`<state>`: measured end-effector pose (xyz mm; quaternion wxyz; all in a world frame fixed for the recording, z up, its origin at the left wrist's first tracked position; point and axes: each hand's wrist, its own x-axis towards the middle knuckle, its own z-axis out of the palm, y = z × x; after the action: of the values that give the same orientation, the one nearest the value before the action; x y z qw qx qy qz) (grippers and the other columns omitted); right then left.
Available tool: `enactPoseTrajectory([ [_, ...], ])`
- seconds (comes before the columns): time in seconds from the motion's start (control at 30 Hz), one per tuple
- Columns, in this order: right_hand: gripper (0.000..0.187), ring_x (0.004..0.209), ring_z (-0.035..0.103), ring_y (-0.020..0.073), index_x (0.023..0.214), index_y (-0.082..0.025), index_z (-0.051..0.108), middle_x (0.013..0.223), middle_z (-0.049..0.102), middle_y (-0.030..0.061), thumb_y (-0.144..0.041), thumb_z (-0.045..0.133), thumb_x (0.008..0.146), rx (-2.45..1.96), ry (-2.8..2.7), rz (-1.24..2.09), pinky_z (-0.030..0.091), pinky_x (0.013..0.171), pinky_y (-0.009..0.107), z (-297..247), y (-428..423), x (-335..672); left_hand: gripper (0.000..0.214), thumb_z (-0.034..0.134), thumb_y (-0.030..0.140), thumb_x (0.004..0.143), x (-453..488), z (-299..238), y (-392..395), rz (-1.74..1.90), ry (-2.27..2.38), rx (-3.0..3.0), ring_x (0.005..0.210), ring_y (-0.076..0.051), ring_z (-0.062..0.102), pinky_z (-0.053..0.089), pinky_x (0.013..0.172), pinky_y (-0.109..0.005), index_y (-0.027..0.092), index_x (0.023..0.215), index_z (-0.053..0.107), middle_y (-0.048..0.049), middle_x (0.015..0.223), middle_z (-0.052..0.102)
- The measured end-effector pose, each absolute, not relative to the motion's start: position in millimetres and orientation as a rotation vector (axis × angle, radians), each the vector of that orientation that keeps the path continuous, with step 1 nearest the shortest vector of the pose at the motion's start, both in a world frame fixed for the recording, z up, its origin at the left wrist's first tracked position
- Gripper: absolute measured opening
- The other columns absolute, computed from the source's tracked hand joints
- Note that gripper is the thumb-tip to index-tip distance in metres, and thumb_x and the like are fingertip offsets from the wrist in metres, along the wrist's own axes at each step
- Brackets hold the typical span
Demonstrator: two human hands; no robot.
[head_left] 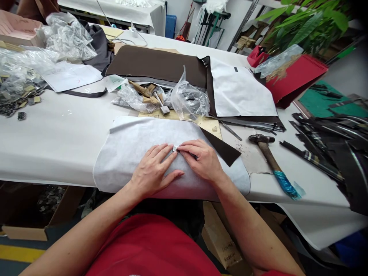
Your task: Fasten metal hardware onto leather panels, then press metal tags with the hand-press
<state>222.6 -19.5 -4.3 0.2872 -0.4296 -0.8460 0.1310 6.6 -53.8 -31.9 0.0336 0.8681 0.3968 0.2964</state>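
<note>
A small metal-looking piece (175, 148) lies on the pale sheet (123, 147), in the narrow space between the fingertips of the person's two hands. The left hand (153, 168) rests flat on the sheet, its four fingers extended side by side and its thumb spread well away from them; the index and middle fingertips come right up to the piece's left and near sides. The right hand (202, 159) is curled, the tips of its thumb and index finger drawn close together at the piece's right end; whether they pinch it or merely press against it cannot be told. A dark brown flap (222, 147) lies across the sheet's right part, beyond the right hand. Past the sheet's far edge are crumpled clear plastic (189, 99) and a small metal block with a rod (163, 107). A hammer (267, 155) lies on the white-covered table (57, 142), to the right of the sheet.
</note>
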Motion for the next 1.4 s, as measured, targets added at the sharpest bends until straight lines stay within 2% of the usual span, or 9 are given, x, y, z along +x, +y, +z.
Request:
enactPoseTrajectory([
  [0.63,0.025,0.103,0.067,0.0231,0.110,-0.027,0.079,0.112,0.075,0.0031,-0.020,0.058,0.100,-1.177,-2.242,0.352,0.054,0.097,0.041,-5,-20,222,0.053,0.060,0.049,0.098,9,-34,-56,0.937,1.253,2.668,0.138,-0.033,0.054,0.044,0.117,-0.054,0.015,0.139,0.060,-0.0170,0.145,0.060],
  [0.87,0.030,0.111,0.065,0.0265,0.125,-0.026,0.074,0.127,0.072,0.0042,-0.023,0.056,0.101,-1.207,-2.346,0.243,0.053,0.102,0.047,0,-36,222,0.052,0.058,0.049,0.099,8,-29,-55,0.878,1.255,2.680,0.137,-0.033,0.053,0.043,0.117,-0.051,0.012,0.135,0.061,-0.0159,0.146,0.059],
  [0.97,0.031,0.112,0.065,0.0261,0.127,-0.029,0.073,0.126,0.073,0.0034,-0.025,0.060,0.099,-1.177,-2.437,0.249,0.054,0.101,0.045,12,-26,230,0.049,0.057,0.049,0.099,10,-23,-55,0.835,1.267,2.675,0.134,-0.032,0.055,0.046,0.115,-0.051,0.013,0.132,0.062,-0.0146,0.144,0.060],
  [1.1,0.025,0.112,0.067,0.0244,0.116,-0.026,0.078,0.119,0.075,0.0036,-0.026,0.060,0.099,-1.231,-2.282,0.140,0.055,0.100,0.040,39,42,241,0.045,0.057,0.049,0.099,13,-21,-55,0.836,1.307,2.677,0.131,-0.032,0.056,0.048,0.112,-0.051,0.015,0.126,0.065,-0.0130,0.143,0.062],
  [1.2,0.025,0.113,0.068,0.0240,0.110,-0.025,0.080,0.122,0.074,0.0043,-0.022,0.059,0.097,-1.503,-2.152,0.131,0.052,0.102,0.036,56,113,239,0.043,0.059,0.048,0.098,14,-24,-55,0.897,1.307,2.687,0.130,-0.032,0.058,0.049,0.111,-0.052,0.015,0.126,0.065,-0.0132,0.141,0.063],
  [1.3,0.014,0.110,0.069,0.0293,0.094,-0.021,0.082,0.109,0.077,0.0109,-0.027,0.071,0.088,-1.926,-2.048,0.267,0.052,0.095,0.036,57,169,228,0.043,0.060,0.047,0.098,14,-26,-55,0.957,1.302,2.680,0.130,-0.032,0.058,0.050,0.110,-0.053,0.015,0.126,0.065,-0.0126,0.140,0.064],
  [1.4,0.017,0.098,0.072,0.0309,0.076,-0.018,0.079,0.088,0.076,0.0130,-0.034,0.084,0.073,-2.059,-1.977,0.379,0.053,0.084,0.034,45,197,218,0.042,0.062,0.046,0.097,15,-28,-55,0.982,1.307,2.670,0.131,-0.033,0.058,0.051,0.109,-0.053,0.016,0.126,0.066,-0.0123,0.140,0.064],
])
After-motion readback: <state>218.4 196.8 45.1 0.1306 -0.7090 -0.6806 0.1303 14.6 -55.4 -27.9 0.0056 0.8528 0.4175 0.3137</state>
